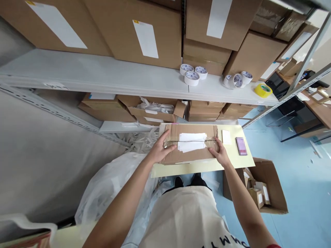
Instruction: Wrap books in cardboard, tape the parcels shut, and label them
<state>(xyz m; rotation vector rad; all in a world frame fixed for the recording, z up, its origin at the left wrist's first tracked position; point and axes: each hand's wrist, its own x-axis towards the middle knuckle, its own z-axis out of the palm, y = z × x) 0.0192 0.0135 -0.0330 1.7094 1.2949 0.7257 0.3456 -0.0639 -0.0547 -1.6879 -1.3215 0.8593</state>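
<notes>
A flat cardboard box [172,156] lies on a pale yellow tabletop [236,163] in front of me. At its left end is my left hand [159,148], gripping the edge with the thumb on top. Opposite it, my right hand [220,152] grips the right end, the thumb also on the upper face. Two stacks of white paper slips [191,142] rest across the middle of the box, on either side of its seam. A white card [226,137] and a purple packet [241,146], blurred out, lie to the right on the tabletop.
White tape rolls [191,78] and a yellow tape roll [263,90] stand on the shelf [116,74] ahead, before large cartons [147,38]. An open carton [271,186] with small boxes sits on the floor at right. Plastic bags [111,186] bulge at left.
</notes>
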